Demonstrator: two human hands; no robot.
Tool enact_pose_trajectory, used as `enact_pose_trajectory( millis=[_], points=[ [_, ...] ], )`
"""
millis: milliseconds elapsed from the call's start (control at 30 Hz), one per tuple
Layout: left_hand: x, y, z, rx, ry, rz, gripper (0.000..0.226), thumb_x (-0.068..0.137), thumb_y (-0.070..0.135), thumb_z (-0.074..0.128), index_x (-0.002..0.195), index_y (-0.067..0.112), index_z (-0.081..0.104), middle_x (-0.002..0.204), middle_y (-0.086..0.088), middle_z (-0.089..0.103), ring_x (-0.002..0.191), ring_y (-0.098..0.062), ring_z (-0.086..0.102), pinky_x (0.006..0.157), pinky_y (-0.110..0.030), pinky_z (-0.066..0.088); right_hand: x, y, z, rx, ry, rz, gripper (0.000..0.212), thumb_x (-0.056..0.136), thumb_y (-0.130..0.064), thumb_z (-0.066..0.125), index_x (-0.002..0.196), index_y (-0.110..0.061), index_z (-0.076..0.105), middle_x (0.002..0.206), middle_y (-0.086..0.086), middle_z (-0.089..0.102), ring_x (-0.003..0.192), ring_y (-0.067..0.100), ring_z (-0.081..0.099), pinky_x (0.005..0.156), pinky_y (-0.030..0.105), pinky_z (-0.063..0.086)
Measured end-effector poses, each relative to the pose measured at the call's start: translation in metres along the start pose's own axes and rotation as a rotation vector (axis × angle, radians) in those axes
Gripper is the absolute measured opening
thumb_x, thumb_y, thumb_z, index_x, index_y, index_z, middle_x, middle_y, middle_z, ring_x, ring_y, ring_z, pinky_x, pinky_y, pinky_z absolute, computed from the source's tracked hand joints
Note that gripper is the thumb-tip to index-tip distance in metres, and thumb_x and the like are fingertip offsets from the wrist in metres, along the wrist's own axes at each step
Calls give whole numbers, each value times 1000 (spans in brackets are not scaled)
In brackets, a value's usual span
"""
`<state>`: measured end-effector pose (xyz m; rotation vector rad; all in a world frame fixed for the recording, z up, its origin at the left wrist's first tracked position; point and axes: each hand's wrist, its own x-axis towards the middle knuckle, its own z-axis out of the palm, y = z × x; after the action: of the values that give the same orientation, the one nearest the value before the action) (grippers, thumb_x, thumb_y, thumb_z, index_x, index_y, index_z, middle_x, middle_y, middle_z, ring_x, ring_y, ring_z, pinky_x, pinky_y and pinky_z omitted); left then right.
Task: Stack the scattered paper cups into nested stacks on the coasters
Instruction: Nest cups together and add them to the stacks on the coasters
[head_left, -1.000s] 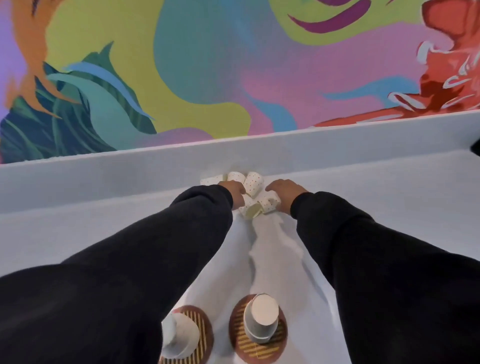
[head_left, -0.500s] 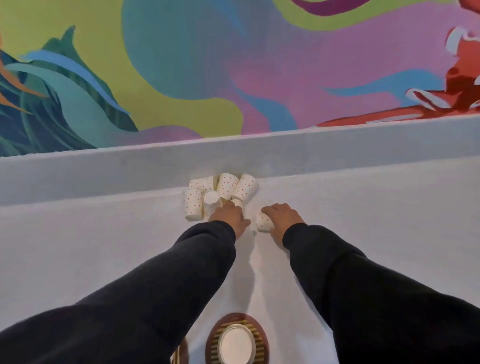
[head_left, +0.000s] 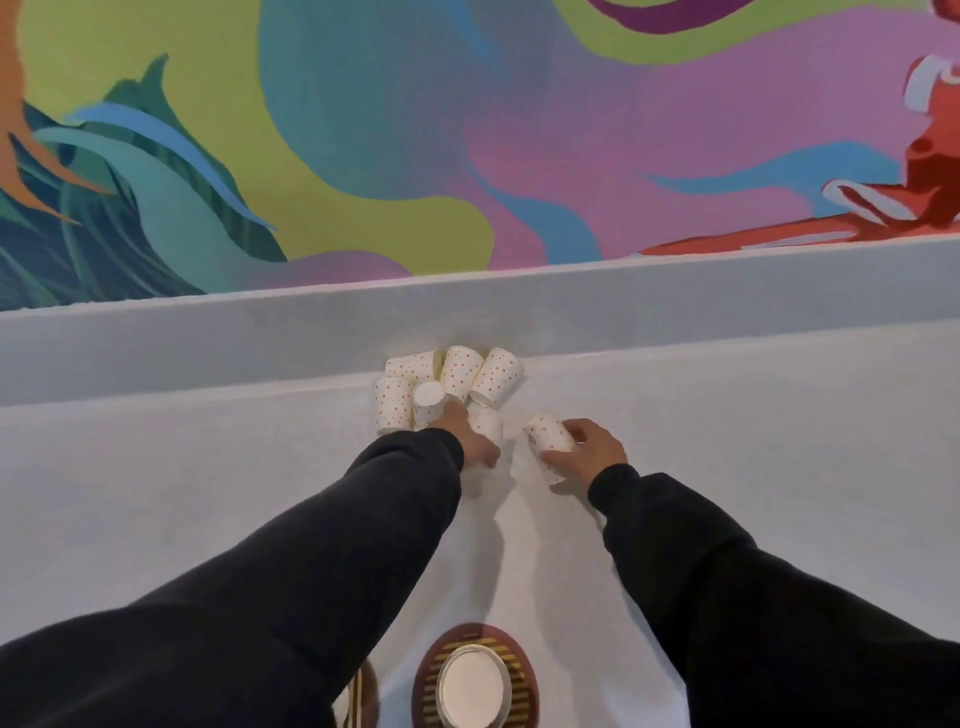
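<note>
Your right hand (head_left: 592, 452) is curled around a dotted cup (head_left: 549, 441), thumb on the near side and fingers over the far side. That cup is tipped on its side, just right of the rest, low over the white table (head_left: 727, 441); whether it touches the surface you cannot tell. Your left hand (head_left: 470, 436) reaches into the near edge of the group and closes over a second cup (head_left: 488, 423), which is mostly hidden under the fingers. Behind it, the pile of cups (head_left: 461, 371) sits bunched against the low ledge (head_left: 675, 306) at the back of the table. Some of those cups lie on their sides and they touch one another. At the near edge, between your two dark sleeves, a round brown coaster (head_left: 524, 670) carries a cup stack (head_left: 472, 686). It is seen from straight above, so the count is unclear. A sliver of another coaster (head_left: 363, 696) shows at the left, mostly covered by your left sleeve. Both coasters are well apart from the pile. A painted wall (head_left: 467, 130) rises behind the ledge.
</note>
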<state>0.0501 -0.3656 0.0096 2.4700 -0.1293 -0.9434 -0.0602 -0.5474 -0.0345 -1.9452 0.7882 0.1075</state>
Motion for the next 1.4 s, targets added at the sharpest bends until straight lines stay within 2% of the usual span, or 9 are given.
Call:
enact_pose_trajectory(
  millis=[133, 200, 300, 367, 667, 800, 1000, 1133, 1400],
  points=[
    [-8, 15, -21, -462, 57, 141, 84, 61, 41, 87, 131, 12, 53, 124, -4, 62, 104, -25, 65, 91, -46, 61, -9, 5, 12, 187, -19, 4, 71, 50, -43, 89, 116, -27, 69, 112, -4, 71, 100, 21, 68, 82, 45, 62],
    [-9, 17, -20, -585, 66, 194, 90, 49, 48, 89, 127, 11, 62, 118, -2, 70, 107, -24, 68, 95, -48, 59, -16, -1, 16, 302, -35, -33, 66, 53, -36, 91, 115, -30, 68, 112, -3, 71, 101, 23, 69, 82, 50, 63],
    [-16, 13, -12, -676, 55, 206, 104, 44, 49, 93, 135, 17, 55, 128, 0, 66, 112, -22, 65, 95, -46, 59, -22, -17, 19, 456, -94, -4, 54, 72, -14, 90, 118, -26, 64, 112, 5, 72, 99, 29, 72, 81, 51, 63],
    [-22, 12, -7, -675, 19, 203, 89, 62, 35, 95, 138, 16, 51, 132, 0, 62, 116, -24, 63, 92, -44, 60, -23, -25, 19, 497, -106, -20, 53, 74, -6, 89, 117, -24, 63, 114, 9, 73, 100, 31, 73, 84, 50, 63],
    [-17, -6, 5, -695, -154, 182, 52, 86, 9, 80, 132, 8, 57, 127, -10, 68, 114, -28, 68, 95, -45, 60, -23, -42, 28, 400, -164, -75, 77, 62, -11, 95, 129, -17, 58, 120, 6, 67, 109, 25, 67, 96, 44, 58],
    [-16, -6, -8, -395, -171, 242, 44, 92, 10, 69, 135, 10, 61, 133, -11, 66, 121, -29, 63, 102, -47, 55, -18, -43, 29, 363, -73, -71, 70, 67, -8, 91, 128, -16, 58, 122, 8, 64, 108, 26, 65, 94, 45, 59],
    [7, -19, -45, 255, 433, 348, 53, 90, 11, 65, 140, 26, 58, 150, -3, 48, 133, -28, 50, 112, -40, 43, -16, -38, 24, 536, -138, 76, 65, 73, -10, 89, 130, -18, 58, 126, 7, 62, 111, 30, 65, 90, 44, 61],
    [21, -34, -51, 505, 295, 293, 71, 92, 17, 65, 156, 30, 37, 170, -2, 19, 152, -29, 26, 120, -47, 34, -16, -30, 27, 578, -163, 100, 70, 68, -13, 92, 131, -16, 61, 126, 9, 65, 111, 31, 67, 92, 46, 61],
    [23, -31, -33, 439, 312, 352, 48, 89, 8, 63, 132, 26, 50, 132, -4, 54, 107, -28, 60, 89, -39, 53, -14, -20, 24, 505, -108, 138, 74, 63, -13, 93, 130, -10, 61, 123, 14, 67, 109, 33, 68, 92, 46, 61]
  ],
)
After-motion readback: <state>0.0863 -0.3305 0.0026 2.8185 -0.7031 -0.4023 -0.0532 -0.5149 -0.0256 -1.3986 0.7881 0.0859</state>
